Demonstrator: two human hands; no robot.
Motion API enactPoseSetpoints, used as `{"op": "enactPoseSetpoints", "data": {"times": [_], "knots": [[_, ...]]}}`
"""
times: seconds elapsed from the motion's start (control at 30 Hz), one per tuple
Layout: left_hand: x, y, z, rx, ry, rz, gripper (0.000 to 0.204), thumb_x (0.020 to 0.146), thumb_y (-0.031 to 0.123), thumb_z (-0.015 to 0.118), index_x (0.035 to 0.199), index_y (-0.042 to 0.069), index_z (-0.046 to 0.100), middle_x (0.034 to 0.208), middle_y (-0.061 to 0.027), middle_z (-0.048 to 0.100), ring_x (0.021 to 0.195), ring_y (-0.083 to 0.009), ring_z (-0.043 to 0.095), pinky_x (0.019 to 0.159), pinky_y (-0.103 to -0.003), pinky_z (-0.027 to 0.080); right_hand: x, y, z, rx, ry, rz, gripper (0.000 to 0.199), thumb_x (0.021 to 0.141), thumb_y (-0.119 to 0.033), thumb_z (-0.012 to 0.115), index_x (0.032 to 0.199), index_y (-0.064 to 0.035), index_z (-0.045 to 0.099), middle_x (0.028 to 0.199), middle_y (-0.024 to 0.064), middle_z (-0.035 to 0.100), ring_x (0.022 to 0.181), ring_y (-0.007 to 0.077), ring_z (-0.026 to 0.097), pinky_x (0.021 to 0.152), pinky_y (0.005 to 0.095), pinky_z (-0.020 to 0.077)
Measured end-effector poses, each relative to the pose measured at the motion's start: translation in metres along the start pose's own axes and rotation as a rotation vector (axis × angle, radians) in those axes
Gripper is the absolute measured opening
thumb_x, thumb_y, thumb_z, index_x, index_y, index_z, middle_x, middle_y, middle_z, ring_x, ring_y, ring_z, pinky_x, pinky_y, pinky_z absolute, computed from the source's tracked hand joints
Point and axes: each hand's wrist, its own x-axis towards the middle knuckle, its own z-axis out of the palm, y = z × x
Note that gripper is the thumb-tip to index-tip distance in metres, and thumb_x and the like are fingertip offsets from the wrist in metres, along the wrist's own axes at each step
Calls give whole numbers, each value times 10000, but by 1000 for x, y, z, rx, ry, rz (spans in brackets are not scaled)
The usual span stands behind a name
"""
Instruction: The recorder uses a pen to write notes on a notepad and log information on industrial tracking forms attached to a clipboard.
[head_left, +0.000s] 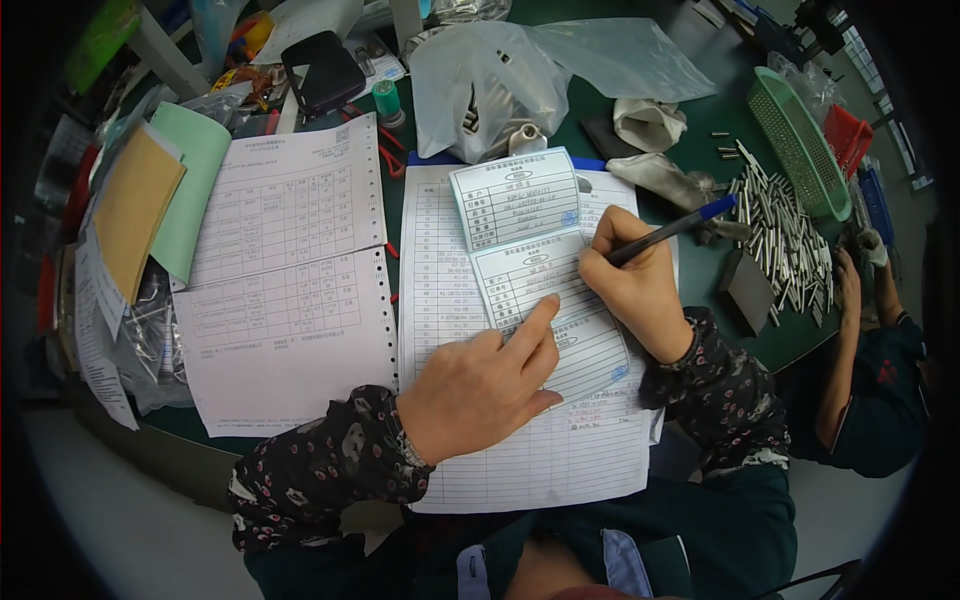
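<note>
Dark green worktable (725, 105), crowded, its edges bending in the wide view. Far left, a tan envelope (145, 220) is leaning over a pale green sheet (205, 180). Next, perforated printed forms (285, 350) are lying flat, with a green-capped bottle (388, 100) standing beyond them.

Centre: a ruled sheet (560, 470) is serving as backing for a strip of label slips (515, 200), partly filled in by hand. Left hand (480, 390) is resting over the strip, gripping nothing; its index finger is stretching onto the middle slip, the others curling. Above, a clear plastic bag (490, 90) is holding small metal parts.

Right hand (635, 285) is pinching a dark pen (670, 230) with a blue end, slanting up to the right over the slips; fingers are hiding the tip, so contact cannot be told. The step in hand seems to be filling in or checking an entry; the next stroke would be calling for a flat slip and a tip lined up with its row.

Further right, metal pins (785, 240) are lying heaped beside a green basket (800, 140); a co-worker's hand (848, 285) is reaching to the heap's edge.
</note>
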Motion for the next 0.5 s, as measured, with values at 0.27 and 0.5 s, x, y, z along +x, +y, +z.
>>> {"op": "enactPoseSetpoints", "data": {"times": [0.27,0.5], "knots": [[0,0,1,-9,-2,0,403,710,305,657,947,9,521,1220,-154,460,547,-106,493,418,-210,434,0,-2,-1,-42,-37,19,168,678,-4,551,619,-29,395,537,-9,365,528,50,315,453,221,263],[0,0,0,-4,2,6,428,717,326,652,956,-10,539,1233,-155,456,528,-102,476,412,-204,419,1,-2,-2,73,-11,63,173,684,-14,556,616,-36,398,559,-30,370,535,41,318,459,207,261]]}}
